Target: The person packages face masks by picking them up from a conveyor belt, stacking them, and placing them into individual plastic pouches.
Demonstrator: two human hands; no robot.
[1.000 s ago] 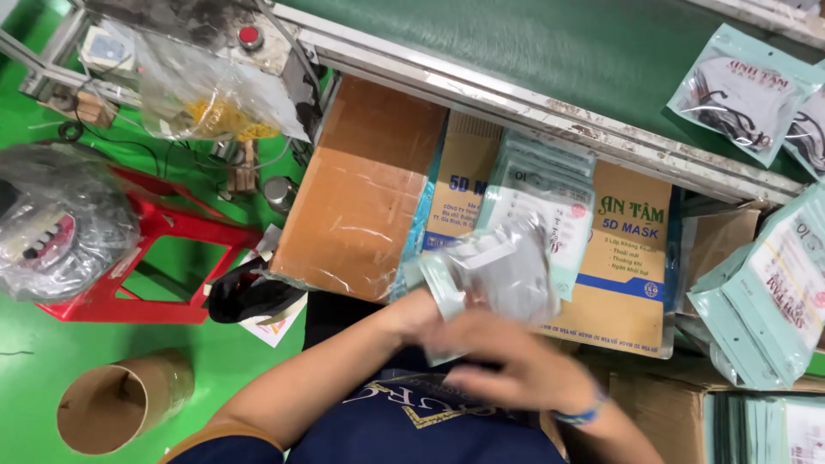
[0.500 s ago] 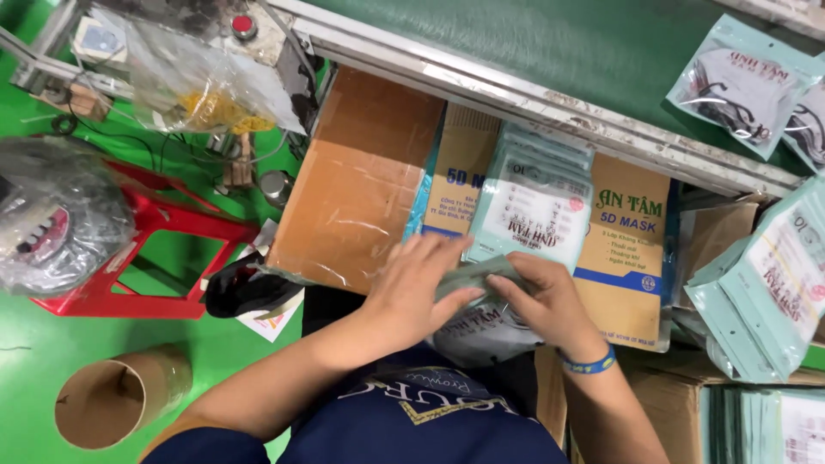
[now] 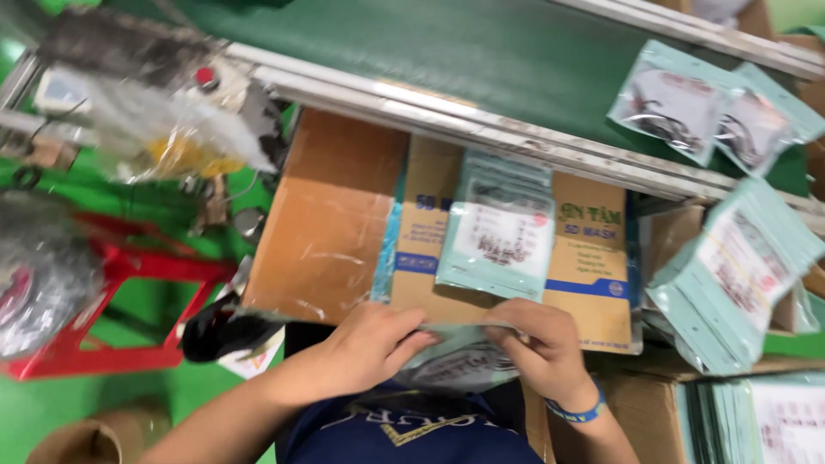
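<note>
My left hand (image 3: 365, 352) and my right hand (image 3: 541, 348) both grip a small bundle of teal mask pouches (image 3: 455, 365), held low against my lap. Just beyond my hands a stack of the same teal pouches (image 3: 503, 228) lies flat on a closed cardboard box (image 3: 344, 215) with blue print. A blue band circles my right wrist. The image is blurred.
A green conveyor belt (image 3: 481, 60) with a metal rail runs along the top, carrying two pouches (image 3: 687, 103). More pouches (image 3: 739, 275) stand in open boxes at the right. A red stool (image 3: 103, 283), a plastic-wrapped bundle (image 3: 39, 283) and a cardboard tube (image 3: 77, 442) sit on the green floor at left.
My hands have come down from over the box to my lap with the bundle of pouches. A stack of pouches now lies uncovered on the box.
</note>
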